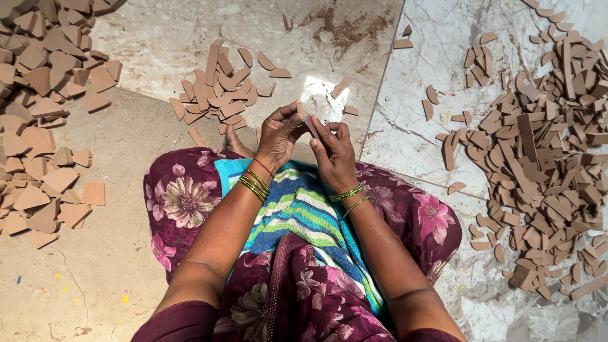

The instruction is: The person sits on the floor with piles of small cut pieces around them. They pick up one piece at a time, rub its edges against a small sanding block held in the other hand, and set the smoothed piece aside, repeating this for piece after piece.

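Two hands meet over your lap, and both grip the same thing: a small brown flat piece [310, 125], held up just above the striped cloth [297, 209] on your knees; your left hand [278, 136] curls its fingers around the piece's near end, thumb pressed on top, while your right hand [334, 152] pinches it from the other side, fingers closed narrow against its edge; holding it between both, raised off the floor, seems to let you work one small bit of it under your eyes, though what the fingertips do to it is too small to tell.

Outward from there, the cloth lies spread across your lap, probably to catch scraps and spare the flowered dress beneath; just past your hands a small heap of brown pieces [218, 85] sits on the marble floor [158, 38], close enough to reach without shifting; well apart to your right a large pile of narrow strips and curved offcuts [544, 158] spreads across the white tile; to your left another pile of broader, rounded-corner pieces [41, 114] covers the floor's edge; the shapes look sorted by side, so each kind keeps its own place around you.
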{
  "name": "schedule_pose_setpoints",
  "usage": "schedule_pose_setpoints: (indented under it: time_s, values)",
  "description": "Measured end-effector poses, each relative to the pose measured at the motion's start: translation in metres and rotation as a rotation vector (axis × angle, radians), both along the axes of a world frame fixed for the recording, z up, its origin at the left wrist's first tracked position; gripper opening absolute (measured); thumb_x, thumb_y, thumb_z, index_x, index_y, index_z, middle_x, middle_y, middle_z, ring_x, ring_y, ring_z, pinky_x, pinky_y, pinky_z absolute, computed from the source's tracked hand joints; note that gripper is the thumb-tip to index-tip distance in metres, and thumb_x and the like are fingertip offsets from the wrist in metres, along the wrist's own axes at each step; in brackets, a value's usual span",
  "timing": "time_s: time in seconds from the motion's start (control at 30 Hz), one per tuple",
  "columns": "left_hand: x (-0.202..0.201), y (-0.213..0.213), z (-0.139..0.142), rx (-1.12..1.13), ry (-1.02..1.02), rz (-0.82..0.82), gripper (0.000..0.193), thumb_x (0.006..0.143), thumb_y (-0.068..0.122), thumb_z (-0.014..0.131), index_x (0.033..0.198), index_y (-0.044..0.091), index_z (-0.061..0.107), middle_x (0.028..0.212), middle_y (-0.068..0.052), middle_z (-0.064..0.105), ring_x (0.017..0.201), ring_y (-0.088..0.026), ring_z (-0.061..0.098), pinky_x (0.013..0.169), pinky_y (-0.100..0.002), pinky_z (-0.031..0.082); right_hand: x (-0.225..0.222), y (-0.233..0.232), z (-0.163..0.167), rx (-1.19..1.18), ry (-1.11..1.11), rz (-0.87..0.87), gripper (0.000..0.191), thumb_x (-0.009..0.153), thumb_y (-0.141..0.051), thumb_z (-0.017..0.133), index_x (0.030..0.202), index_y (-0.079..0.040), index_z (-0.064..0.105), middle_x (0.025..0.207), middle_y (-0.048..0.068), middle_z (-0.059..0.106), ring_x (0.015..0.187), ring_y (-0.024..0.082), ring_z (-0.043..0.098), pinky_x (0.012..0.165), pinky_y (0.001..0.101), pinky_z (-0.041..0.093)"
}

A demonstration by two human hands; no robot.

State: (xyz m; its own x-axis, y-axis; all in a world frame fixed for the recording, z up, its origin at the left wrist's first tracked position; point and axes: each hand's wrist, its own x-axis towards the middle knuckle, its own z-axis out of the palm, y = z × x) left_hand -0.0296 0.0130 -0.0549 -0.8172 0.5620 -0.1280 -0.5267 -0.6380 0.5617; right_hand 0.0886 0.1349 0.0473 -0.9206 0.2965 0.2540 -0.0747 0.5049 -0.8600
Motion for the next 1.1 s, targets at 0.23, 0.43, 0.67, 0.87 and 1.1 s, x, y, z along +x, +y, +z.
schedule_pose_setpoints:
  time_s: [0.23, 0.43, 0.67, 0.87, 1.1]
  values:
    - [0.008, 0.001, 0.011, -0.062, 0.069, -0.195, 0.032, 0.096, 0.007, 0.075, 0.125, 0.0, 0.067, 0.11, -0.011, 0.073, 0.101, -0.021, 0.071, 0.093, -0.039, 0.063, -0.01, 0.019, -0.027, -0.165, 0.013, -0.073, 0.046, 0.104, -0.021, 0.066, 0.149, -0.014, 0.061, 0.107, 0.002, 0.051, 0.089, 0.013, 0.055, 0.075, 0.0281, 0.049]
    - [0.005, -0.001, 0.022, -0.037, 0.055, -0.199, 0.039, 0.095, 0.008, 0.073, 0.133, 0.002, 0.064, 0.112, -0.009, 0.071, 0.099, -0.017, 0.071, 0.086, -0.034, 0.064, -0.007, 0.029, -0.046, -0.951, -0.203, -0.061, 0.052, 0.106, -0.024, 0.061, 0.155, -0.009, 0.055, 0.086, 0.006, 0.048, 0.063, 0.007, 0.048, 0.055, 0.0233, 0.041]
    - [0.015, -0.002, 0.019, -0.226, 0.165, -0.047, 0.038, 0.093, 0.002, 0.076, 0.13, -0.003, 0.067, 0.114, -0.01, 0.074, 0.098, -0.017, 0.072, 0.076, -0.026, 0.059, 0.005, 0.003, -0.051, -0.801, -0.163, -0.005, 0.052, 0.104, -0.024, 0.059, 0.155, -0.013, 0.049, 0.113, -0.005, 0.048, 0.072, 0.004, 0.049, 0.061, 0.0224, 0.045]
    - [0.031, 0.001, 0.026, -0.327, 0.299, 0.013, 0.046, 0.092, 0.004, 0.077, 0.136, -0.002, 0.064, 0.122, -0.01, 0.073, 0.105, -0.012, 0.07, 0.091, -0.027, 0.06, 0.005, -0.007, -0.053, -0.443, -0.081, -0.071, 0.052, 0.106, -0.025, 0.063, 0.157, -0.017, 0.051, 0.109, -0.001, 0.043, 0.087, 0.006, 0.047, 0.074, 0.0219, 0.047]
    - [0.03, -0.006, 0.042, -0.061, 0.019, 0.057, 0.041, 0.092, 0.0, 0.075, 0.132, -0.001, 0.065, 0.116, -0.008, 0.071, 0.104, -0.018, 0.07, 0.094, -0.033, 0.061, 0.017, -0.014, -0.035, -0.085, 0.054, 0.004, 0.049, 0.11, -0.019, 0.061, 0.158, -0.015, 0.053, 0.112, 0.001, 0.048, 0.102, 0.011, 0.051, 0.093, 0.024, 0.045]
